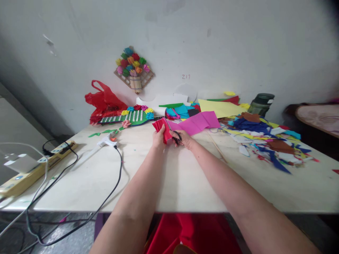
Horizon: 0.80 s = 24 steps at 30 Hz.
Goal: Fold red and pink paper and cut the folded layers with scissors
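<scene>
In my left hand is a piece of red paper, creased into folds and held up over the middle of the table. My right hand grips a pair of scissors with black handles. Their blades reach up to the red paper's right side; whether they are cutting I cannot tell. Just behind my hands lies a creased magenta sheet. A thin wooden stick rests on the table to the right of my right hand.
Left stand a white glue gun with a black cord and a yellow power strip. Behind are a red plastic bag and a green flower-trimmed craft piece. Coloured scraps and a dark bottle are on the right.
</scene>
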Motion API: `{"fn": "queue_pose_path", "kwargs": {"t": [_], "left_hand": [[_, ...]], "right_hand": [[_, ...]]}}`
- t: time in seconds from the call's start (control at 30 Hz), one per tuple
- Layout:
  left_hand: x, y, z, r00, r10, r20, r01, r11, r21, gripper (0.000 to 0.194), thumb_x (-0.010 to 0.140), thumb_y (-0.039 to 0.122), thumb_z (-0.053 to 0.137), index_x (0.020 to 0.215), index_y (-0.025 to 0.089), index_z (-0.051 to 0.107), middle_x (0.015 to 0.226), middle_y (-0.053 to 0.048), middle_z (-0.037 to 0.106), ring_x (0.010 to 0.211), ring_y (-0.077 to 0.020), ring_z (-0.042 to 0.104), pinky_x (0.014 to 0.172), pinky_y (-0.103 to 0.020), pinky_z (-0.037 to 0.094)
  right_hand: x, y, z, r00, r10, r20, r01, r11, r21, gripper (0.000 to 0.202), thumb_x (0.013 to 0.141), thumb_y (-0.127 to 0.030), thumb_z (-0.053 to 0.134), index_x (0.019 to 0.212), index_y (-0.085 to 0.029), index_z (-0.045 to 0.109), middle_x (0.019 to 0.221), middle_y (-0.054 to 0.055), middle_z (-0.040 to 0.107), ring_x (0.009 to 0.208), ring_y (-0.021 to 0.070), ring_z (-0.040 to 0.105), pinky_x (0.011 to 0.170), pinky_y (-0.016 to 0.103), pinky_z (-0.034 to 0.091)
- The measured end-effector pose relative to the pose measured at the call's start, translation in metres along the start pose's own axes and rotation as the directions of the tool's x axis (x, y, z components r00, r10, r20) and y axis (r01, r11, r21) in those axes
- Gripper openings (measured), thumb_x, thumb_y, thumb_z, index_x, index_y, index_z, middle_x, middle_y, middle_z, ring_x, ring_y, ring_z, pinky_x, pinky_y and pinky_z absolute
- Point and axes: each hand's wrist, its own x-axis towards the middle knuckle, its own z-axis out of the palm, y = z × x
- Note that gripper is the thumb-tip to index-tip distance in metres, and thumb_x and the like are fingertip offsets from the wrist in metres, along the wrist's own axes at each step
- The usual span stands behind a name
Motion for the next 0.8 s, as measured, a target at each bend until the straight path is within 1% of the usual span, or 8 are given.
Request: {"fn": "queue_pose_path", "kwargs": {"t": [0.1, 0.23, 0.3, 0.5, 0.8], "left_hand": [[-0.0002, 0.0, -0.0001, 1.0, 0.004, 0.0, -0.004, 1.0, -0.005, 0.015, 0.072, 0.023, 0.069, 0.075, 0.011, 0.061, 0.063, -0.004, 0.063, 0.05, -0.0112, 0.059, 0.054, -0.023, 0.048], [-0.0013, 0.0006, 0.0003, 1.0, -0.002, -0.011, 0.002, 1.0, -0.008, 0.017, 0.07, 0.024, 0.07, 0.074, 0.011, 0.06, 0.062, -0.003, 0.063, 0.051, -0.0119, 0.059, 0.054, -0.023, 0.048], [-0.0013, 0.0005, 0.0002, 1.0, -0.003, -0.005, 0.003, 1.0, -0.01, 0.018, 0.07, 0.024, 0.071, 0.075, 0.011, 0.06, 0.061, -0.004, 0.063, 0.052, -0.0125, 0.06, 0.054, -0.023, 0.048], [0.0004, -0.0008, -0.0015, 1.0, 0.015, 0.013, -0.014, 1.0, -0.02, 0.019, 0.07, 0.024, 0.07, 0.077, 0.01, 0.06, 0.063, -0.004, 0.064, 0.052, -0.0123, 0.06, 0.056, -0.024, 0.049], [0.0007, -0.0009, -0.0014, 1.0, 0.002, -0.021, -0.002, 1.0, -0.005, 0.018, 0.07, 0.024, 0.07, 0.076, 0.01, 0.06, 0.061, -0.004, 0.063, 0.051, -0.0121, 0.059, 0.054, -0.023, 0.049]], "right_hand": [[0.0013, 0.0022, -0.0007, 1.0, -0.008, -0.002, 0.008, 1.0, 0.012, 0.042, 0.067, -0.055, 0.066, 0.065, -0.015, 0.053, 0.044, -0.003, 0.053, 0.031, 0.007, 0.047, 0.027, 0.015, 0.026], [0.0032, 0.0046, -0.0009, 1.0, -0.004, -0.005, 0.004, 0.998, 0.058, 0.04, 0.065, -0.053, 0.069, 0.063, -0.016, 0.053, 0.043, -0.004, 0.051, 0.031, 0.0066, 0.045, 0.03, 0.017, 0.034], [0.0036, 0.005, -0.0004, 1.0, -0.005, -0.01, 0.006, 0.998, 0.065, 0.04, 0.064, -0.052, 0.07, 0.062, -0.016, 0.053, 0.043, -0.004, 0.051, 0.032, 0.0065, 0.044, 0.03, 0.018, 0.035], [0.0032, 0.005, 0.0011, 0.999, -0.003, -0.032, 0.005, 0.998, 0.064, 0.039, 0.063, -0.05, 0.071, 0.062, -0.016, 0.053, 0.043, -0.005, 0.049, 0.032, 0.0062, 0.042, 0.03, 0.018, 0.035], [0.0034, 0.0058, 0.0015, 0.998, -0.037, -0.045, 0.04, 0.998, 0.053, 0.034, 0.063, -0.043, 0.073, 0.057, -0.017, 0.051, 0.041, -0.005, 0.047, 0.031, 0.0058, 0.04, 0.029, 0.018, 0.032]]}}
